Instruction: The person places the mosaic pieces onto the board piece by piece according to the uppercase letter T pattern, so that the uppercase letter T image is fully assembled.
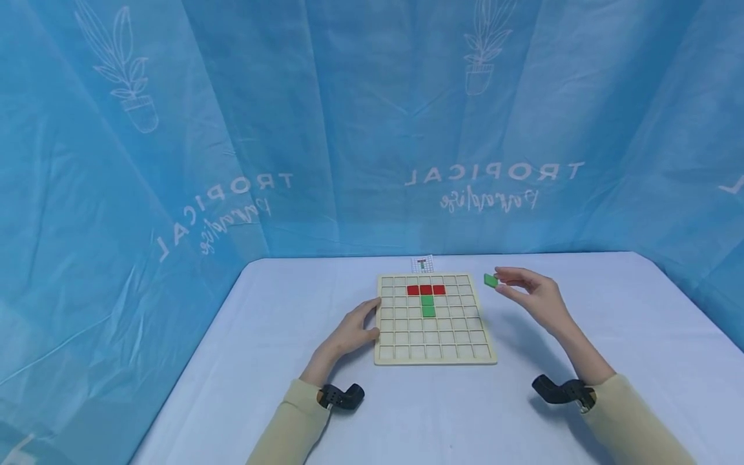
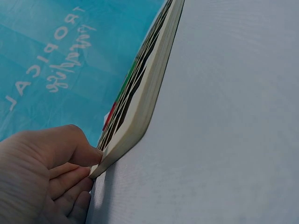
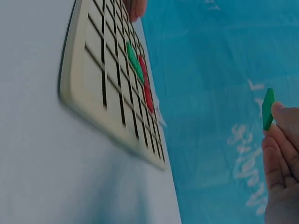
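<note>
A pale square grid board [image 1: 436, 362] lies on the white table. Three red tiles [image 1: 426, 290] form a row in its upper part, and two green tiles [image 1: 428, 311] run down from the middle one. My left hand [image 1: 351, 329] holds the board's left side; in the left wrist view its thumb [image 2: 86, 153] lies on the rim with the fingers below. Off the board's upper right corner, my right hand [image 1: 537, 300] pinches a green tile [image 1: 491, 280] between thumb and fingertips. The right wrist view shows this tile [image 3: 267, 109] edge-on, raised above the table.
A small printed card [image 1: 422, 264] with a red and green pattern on a grid lies just behind the board. Blue curtains [image 1: 360, 129] with white lettering and plant drawings hang behind and beside the white table [image 1: 279, 310]. Each wrist wears a black device.
</note>
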The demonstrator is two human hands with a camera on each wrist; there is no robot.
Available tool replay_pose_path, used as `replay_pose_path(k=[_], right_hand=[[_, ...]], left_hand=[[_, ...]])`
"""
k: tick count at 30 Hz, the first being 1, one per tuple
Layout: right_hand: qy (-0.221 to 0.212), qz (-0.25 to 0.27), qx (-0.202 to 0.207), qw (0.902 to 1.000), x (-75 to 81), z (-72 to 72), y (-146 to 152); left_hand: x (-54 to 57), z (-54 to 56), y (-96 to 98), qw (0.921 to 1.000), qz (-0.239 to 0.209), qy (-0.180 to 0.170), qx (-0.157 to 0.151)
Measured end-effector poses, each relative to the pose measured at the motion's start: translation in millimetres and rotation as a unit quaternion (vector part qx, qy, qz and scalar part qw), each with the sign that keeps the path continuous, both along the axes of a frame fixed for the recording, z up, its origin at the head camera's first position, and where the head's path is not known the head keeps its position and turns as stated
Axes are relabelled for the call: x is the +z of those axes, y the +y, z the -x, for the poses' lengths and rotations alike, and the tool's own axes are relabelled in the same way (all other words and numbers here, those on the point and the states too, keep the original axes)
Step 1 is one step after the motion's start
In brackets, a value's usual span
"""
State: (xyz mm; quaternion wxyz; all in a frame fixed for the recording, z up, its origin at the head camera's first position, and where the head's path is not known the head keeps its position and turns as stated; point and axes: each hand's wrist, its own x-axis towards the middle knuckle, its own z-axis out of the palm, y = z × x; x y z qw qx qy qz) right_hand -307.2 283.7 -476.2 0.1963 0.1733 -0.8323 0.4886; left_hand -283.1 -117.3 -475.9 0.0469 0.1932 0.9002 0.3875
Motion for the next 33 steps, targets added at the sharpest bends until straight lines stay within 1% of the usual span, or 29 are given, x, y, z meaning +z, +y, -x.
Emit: replay_pose_path(k=[2, 3, 4, 5, 7, 9, 10, 16, 19, 22, 25, 27, 31, 33], right_hand=[[0.000, 0.010, 0.027, 0.9996, 10.7, -2.3, -22.4], [0.006, 0.009, 0.039, 0.9992, 11.4, -1.4, -32.1], [-0.003, 0.013, 0.052, 0.9986, 20.3, -7.5, -44.3], [-0.006, 0.005, 0.048, 0.9988, 24.1, -10.9, -55.0], [-0.030, 0.010, 0.062, 0.9976, 39.4, -22.5, -76.5], [-0.039, 0.009, 0.068, 0.9969, 39.4, -22.5, -89.8], [-0.054, 0.013, 0.073, 0.9958, 45.6, -27.1, -97.8], [-0.080, 0.012, 0.096, 0.9921, 35.2, -24.9, -119.4], [-0.084, 0.002, 0.100, 0.9914, 30.8, -27.9, -124.8], [-0.073, -0.011, 0.105, 0.9917, 32.7, -35.3, -128.9], [-0.055, -0.014, 0.115, 0.9917, 32.0, -41.7, -131.4], [-0.041, -0.022, 0.125, 0.9910, 25.4, -41.9, -131.1], [-0.020, -0.044, 0.129, 0.9905, 0.6, -31.8, -126.1], [-0.006, -0.057, 0.127, 0.9902, -8.1, -25.6, -123.3]], left_hand=[[-1.0, 0.1, -0.6, 1.0000, 0.006, -0.002, 0.001], [-1.2, -0.3, -0.7, 1.0000, 0.007, -0.003, 0.002], [-2.2, -0.2, -0.4, 0.9999, 0.009, -0.005, 0.002], [-3.1, -0.3, -0.2, 0.9999, 0.010, -0.005, 0.000], [-4.3, -0.6, 0.0, 0.9999, 0.012, -0.005, -0.001], [-4.4, -0.1, -0.1, 0.9999, 0.010, -0.001, -0.004], [-4.5, 0.5, -0.3, 0.9999, 0.010, 0.003, -0.005], [-2.4, 1.4, -1.3, 0.9999, 0.005, 0.006, -0.007], [-2.2, 1.4, -1.8, 1.0000, 0.007, 0.002, -0.005], [-1.6, 0.9, -1.9, 1.0000, 0.009, 0.000, -0.003], [-1.3, 0.1, -1.9, 1.0000, 0.004, 0.000, -0.002], [-1.1, -0.3, -1.9, 1.0000, 0.003, -0.001, -0.002], [-1.1, -0.2, -2.1, 0.9999, 0.011, -0.002, -0.004], [-0.1, 0.8, -2.6, 0.9999, 0.011, 0.002, -0.004]])
